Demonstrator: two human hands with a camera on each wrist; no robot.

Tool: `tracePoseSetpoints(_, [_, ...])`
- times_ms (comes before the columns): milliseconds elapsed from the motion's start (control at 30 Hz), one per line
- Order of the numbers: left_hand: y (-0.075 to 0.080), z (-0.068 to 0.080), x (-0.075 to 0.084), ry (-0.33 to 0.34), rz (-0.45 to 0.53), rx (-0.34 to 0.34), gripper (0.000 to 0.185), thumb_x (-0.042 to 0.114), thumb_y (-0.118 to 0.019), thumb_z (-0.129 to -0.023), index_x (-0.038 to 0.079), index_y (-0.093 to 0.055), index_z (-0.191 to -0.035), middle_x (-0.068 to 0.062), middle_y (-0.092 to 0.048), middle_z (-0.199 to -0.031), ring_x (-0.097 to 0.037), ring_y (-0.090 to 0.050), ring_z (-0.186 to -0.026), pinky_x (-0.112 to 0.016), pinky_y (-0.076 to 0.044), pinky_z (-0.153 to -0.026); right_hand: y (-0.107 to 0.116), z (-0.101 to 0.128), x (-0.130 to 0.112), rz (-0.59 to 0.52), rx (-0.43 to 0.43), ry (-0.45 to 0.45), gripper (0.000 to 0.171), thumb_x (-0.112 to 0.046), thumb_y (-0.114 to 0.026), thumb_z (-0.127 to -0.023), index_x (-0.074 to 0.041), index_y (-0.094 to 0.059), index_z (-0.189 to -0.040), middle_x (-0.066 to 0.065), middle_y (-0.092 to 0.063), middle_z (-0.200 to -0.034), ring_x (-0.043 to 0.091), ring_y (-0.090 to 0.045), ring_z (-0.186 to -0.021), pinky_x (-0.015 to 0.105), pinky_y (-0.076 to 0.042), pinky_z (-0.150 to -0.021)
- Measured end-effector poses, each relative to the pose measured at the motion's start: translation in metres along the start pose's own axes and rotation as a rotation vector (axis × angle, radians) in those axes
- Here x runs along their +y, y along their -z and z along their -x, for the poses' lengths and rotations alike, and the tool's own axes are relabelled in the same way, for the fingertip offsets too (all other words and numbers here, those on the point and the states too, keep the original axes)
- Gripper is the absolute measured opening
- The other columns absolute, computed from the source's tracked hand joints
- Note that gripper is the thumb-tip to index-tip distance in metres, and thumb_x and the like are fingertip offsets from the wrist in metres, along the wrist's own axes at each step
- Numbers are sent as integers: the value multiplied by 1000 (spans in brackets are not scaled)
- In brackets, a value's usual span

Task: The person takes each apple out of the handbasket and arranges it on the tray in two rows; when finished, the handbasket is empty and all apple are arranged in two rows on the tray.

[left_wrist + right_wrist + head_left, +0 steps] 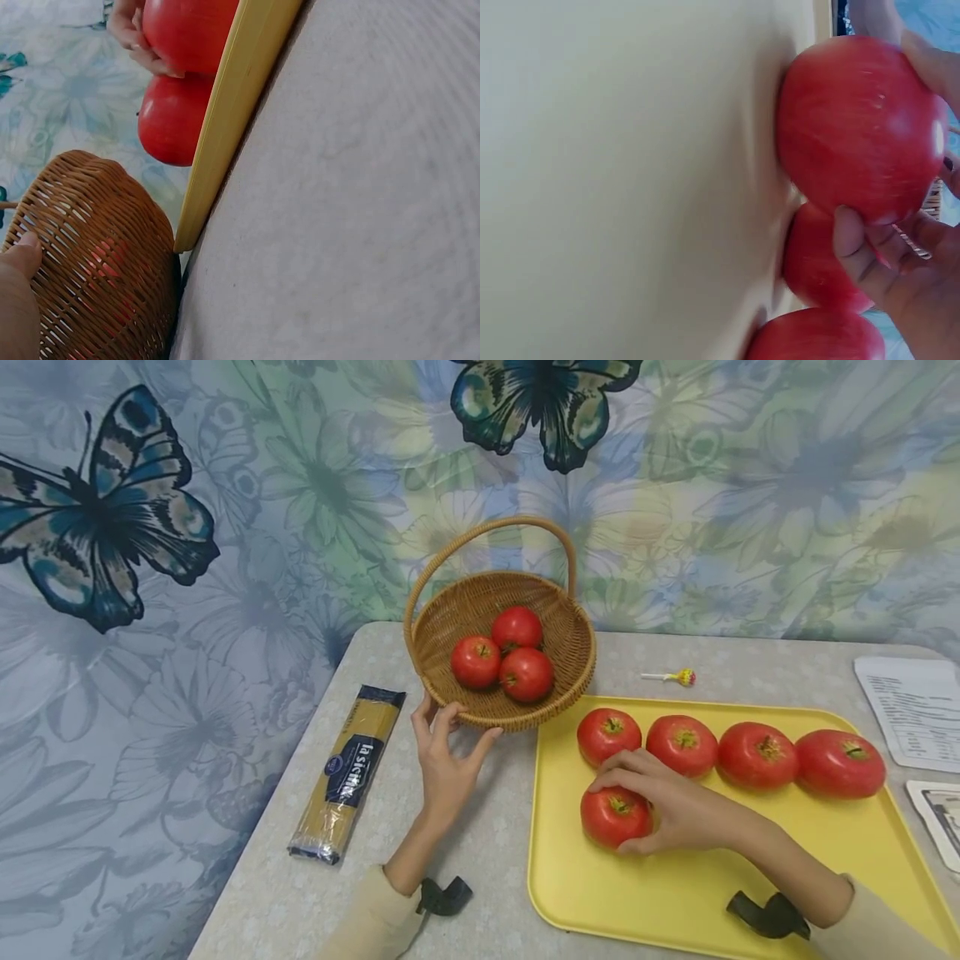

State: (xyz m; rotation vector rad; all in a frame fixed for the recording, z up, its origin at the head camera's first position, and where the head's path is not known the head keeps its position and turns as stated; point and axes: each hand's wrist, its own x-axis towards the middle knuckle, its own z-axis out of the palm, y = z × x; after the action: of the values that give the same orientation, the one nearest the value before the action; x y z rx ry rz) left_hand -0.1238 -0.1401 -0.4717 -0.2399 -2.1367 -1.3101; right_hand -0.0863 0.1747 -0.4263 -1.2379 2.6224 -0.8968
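Note:
My right hand (667, 802) grips a red apple (615, 818) at the near left of the yellow tray (675, 902). In the right wrist view, thumb and fingers curl round that apple (862, 127). Behind it, several more apples (757, 756) stand in a row along the tray's far side. A wicker basket (573, 668) with a tall handle leans toward me, and three apples (517, 628) lie inside. My left hand (446, 768) holds the basket at its near left rim; in the left wrist view the thumb presses its woven outside (97, 195).
Left of the basket lies a pack of spaghetti (348, 777). A lollipop (678, 677) is behind the tray. Printed papers (915, 710) and a white-edged card (941, 818) sit at the right. A butterfly-patterned cloth (322, 527) hangs behind the table.

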Motion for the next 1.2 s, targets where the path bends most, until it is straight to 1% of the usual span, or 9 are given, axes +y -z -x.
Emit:
tracePoseSetpoints(167, [0,-1,-1,-6,-8,-3,50,28,-85,-77,6,-59,-114,-11,-29,-150,-27,-37,-134,-39,-52,-88,-7,5,1,-1,48,3,71,-44,-90,-65,-35,-57,-126,-12,-49,-126,6,-44,-116,36,-52,-90])
tracePoseSetpoints(367, [1,0,-1,5,-4,-7,51,28,-85,-77,4,-58,-114,-13,-29,-149,-37,-38,-133,-41,-52,-87,-7,7,-3,2,46,9,74,-46,-89,-65,-32,-56,-129,-10,-48,-129,7,-44,-118,34,-53,-91])
tracePoseSetpoints(467, [1,1,-1,13,-4,-13,52,30,-84,-78,4,-58,-114,-12,-29,-149,-38,-38,-133,-42,-51,-87,3,7,-9,15,51,-5,75,-49,-87,-68,-31,-54,-133,-7,-48,-133,7,-45,-119,33,-54,-89])
tracePoseSetpoints(600, [0,1,-1,15,-5,-16,51,30,-84,-78,4,-58,-114,-14,-28,-149,-38,-38,-133,-43,-51,-87,30,-3,-17,34,77,-2,76,-51,-83,-72,-29,-51,-138,-2,-46,-139,12,-44,-125,36,-55,-88])
tracePoseSetpoints(667, [0,2,-1,8,-5,-12,51,29,-85,-78,3,-59,-113,-17,-29,-148,-39,-38,-132,-44,-51,-87,45,-15,-18,41,100,31,77,-48,-84,-73,-27,-51,-139,0,-46,-141,15,-45,-126,39,-55,-88])
tracePoseSetpoints(733, [0,2,-1,2,-8,-7,51,28,-85,-77,4,-58,-113,-20,-29,-147,-39,-38,-132,-44,-51,-86,58,-31,-17,56,120,64,77,-44,-86,-72,-26,-51,-138,1,-46,-141,17,-44,-129,43,-52,-94])
tracePoseSetpoints(933, [0,1,-3,-13,-16,-4,50,27,-85,-77,6,-58,-114,-16,-30,-148,-39,-39,-131,-43,-51,-86,83,-97,-6,37,124,131,71,-33,-86,-76,-21,-52,-137,4,-49,-135,18,-51,-116,35,-53,-84])
tracePoseSetpoints(1067, [1,0,-4,-17,-21,3,51,28,-85,-77,6,-58,-113,-15,-30,-148,-38,-39,-132,-44,-52,-85,83,-144,4,37,60,113,67,-36,-83,-78,-20,-54,-136,8,-50,-130,22,-53,-115,42,-51,-91])
tracePoseSetpoints(1200, [-1,1,-2,-13,-19,6,51,28,-86,-76,6,-59,-113,-15,-31,-148,-36,-40,-131,-45,-52,-86,74,-176,20,67,-79,49,63,-37,-80,-82,-20,-55,-136,12,-49,-133,30,-53,-119,48,-48,-98])
